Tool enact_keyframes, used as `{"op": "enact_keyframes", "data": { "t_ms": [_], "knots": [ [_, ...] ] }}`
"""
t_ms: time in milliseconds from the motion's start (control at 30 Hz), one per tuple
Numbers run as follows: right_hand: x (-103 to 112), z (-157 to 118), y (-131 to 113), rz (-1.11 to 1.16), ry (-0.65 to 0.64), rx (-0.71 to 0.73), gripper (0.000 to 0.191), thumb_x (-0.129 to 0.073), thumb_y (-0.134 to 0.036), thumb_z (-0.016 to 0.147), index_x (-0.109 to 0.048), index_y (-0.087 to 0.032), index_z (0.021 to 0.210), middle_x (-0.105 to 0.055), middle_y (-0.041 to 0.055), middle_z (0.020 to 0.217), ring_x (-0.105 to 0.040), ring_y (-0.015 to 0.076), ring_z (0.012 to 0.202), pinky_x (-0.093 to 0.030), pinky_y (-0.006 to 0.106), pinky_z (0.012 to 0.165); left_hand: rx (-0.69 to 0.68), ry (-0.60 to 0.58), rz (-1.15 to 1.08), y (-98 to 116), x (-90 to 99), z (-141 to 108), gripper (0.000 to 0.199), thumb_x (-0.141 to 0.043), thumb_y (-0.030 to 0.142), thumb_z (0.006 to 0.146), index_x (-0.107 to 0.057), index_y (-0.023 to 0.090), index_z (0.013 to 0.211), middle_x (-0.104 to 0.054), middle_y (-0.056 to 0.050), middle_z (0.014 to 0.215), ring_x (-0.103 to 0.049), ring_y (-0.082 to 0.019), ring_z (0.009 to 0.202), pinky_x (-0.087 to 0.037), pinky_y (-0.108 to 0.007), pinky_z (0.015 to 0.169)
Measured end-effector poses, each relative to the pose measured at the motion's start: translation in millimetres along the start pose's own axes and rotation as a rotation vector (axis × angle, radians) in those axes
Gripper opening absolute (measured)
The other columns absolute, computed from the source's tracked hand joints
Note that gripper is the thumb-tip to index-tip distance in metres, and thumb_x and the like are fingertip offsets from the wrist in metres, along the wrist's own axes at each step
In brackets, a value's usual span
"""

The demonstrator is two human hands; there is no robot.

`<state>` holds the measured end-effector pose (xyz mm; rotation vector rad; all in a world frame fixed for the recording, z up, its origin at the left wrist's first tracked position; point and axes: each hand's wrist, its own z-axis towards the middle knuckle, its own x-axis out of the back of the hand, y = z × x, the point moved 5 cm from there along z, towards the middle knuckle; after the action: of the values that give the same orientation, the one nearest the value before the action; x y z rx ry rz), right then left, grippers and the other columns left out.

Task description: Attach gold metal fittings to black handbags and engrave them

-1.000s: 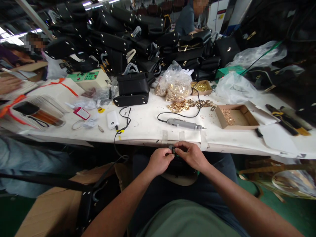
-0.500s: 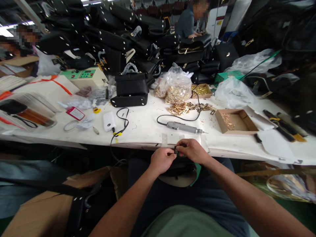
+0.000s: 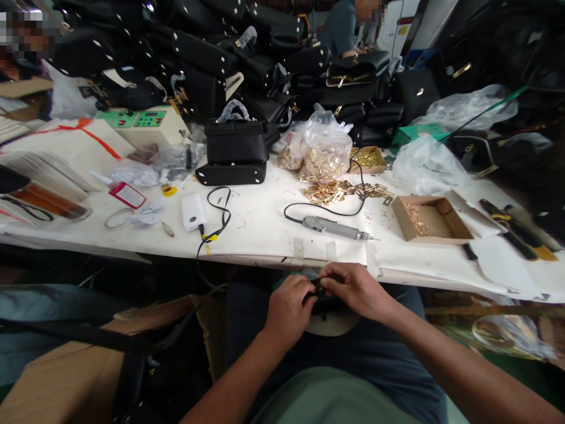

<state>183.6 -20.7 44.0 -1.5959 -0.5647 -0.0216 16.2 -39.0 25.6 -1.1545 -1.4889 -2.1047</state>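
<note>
Over my lap, close to the table's front edge, my left hand [image 3: 289,307] and my right hand [image 3: 354,288] meet with fingertips almost touching. Both pinch a small black piece [image 3: 317,287], mostly hidden by the fingers; whether it belongs to the item below I cannot tell. Under the hands rests a dark item with a curved beige edge [image 3: 334,326], seemingly a bag, partly covered by my wrists. On the table just beyond lies a grey electric screwdriver [image 3: 335,228], its bit pointing right and its black cord running back.
Gold metal plates [image 3: 329,192] are heaped behind the screwdriver, beside a plastic bag of fittings [image 3: 324,156]. An open cardboard box [image 3: 441,221] holds small copper-coloured parts. Pliers [image 3: 514,229] lie far right. A white power bank [image 3: 192,213] and black handbag [image 3: 236,147] stand left. Black bags pile behind; a person works there.
Both hands have come down slightly toward my lap, still together on the black piece. My left hand has turned so its back shows more. The camera view has shifted a little.
</note>
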Motion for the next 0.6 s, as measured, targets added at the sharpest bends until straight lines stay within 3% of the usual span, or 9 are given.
{"op": "enact_keyframes", "data": {
  "t_ms": [167, 367, 467, 600],
  "knots": [
    [-8, -31, -9, -0.034, 0.076, 0.138, 0.018, -0.059, -0.037, 0.1, -0.07, -0.023, 0.098, -0.073, 0.0038, 0.092, -0.068, 0.0201, 0.085, -0.051, 0.029, 0.078, -0.178, 0.021, 0.078, 13, 6.2, -17, 0.039, -0.058, 0.021, 0.097, -0.06, 0.02, 0.136, -0.067, -0.01, 0.137, -0.061, -0.025, 0.126, -0.051, -0.042, 0.111],
    [-18, -51, -23, -0.108, 0.042, 0.242, 0.016, -0.056, -0.035, 0.103, -0.068, -0.025, 0.098, -0.072, 0.0047, 0.091, -0.067, 0.0195, 0.083, -0.052, 0.03, 0.078, -0.242, -0.176, 0.247, 22, 8.1, -17, 0.057, -0.054, 0.017, 0.094, -0.048, 0.013, 0.15, -0.05, -0.015, 0.157, -0.047, -0.029, 0.146, -0.043, -0.047, 0.121],
    [-19, -52, -30, -0.116, 0.032, 0.251, 0.018, -0.056, -0.037, 0.103, -0.069, -0.025, 0.098, -0.072, 0.0054, 0.092, -0.068, 0.0201, 0.085, -0.053, 0.03, 0.079, -0.252, -0.321, 0.207, 20, 8.1, -10, 0.054, -0.053, 0.016, 0.094, -0.05, 0.016, 0.148, -0.056, -0.014, 0.152, -0.051, -0.028, 0.142, -0.044, -0.044, 0.119],
    [-10, -37, -23, -0.041, 0.065, 0.145, 0.027, -0.057, -0.047, 0.1, -0.071, -0.024, 0.093, -0.073, 0.0046, 0.088, -0.068, 0.0212, 0.082, -0.054, 0.029, 0.076, -0.136, -0.518, 0.151, 10, 3.2, 13, 0.038, -0.064, 0.03, 0.092, -0.065, 0.023, 0.13, -0.073, -0.011, 0.124, -0.068, -0.029, 0.118, -0.055, -0.039, 0.101]
  ]
}}
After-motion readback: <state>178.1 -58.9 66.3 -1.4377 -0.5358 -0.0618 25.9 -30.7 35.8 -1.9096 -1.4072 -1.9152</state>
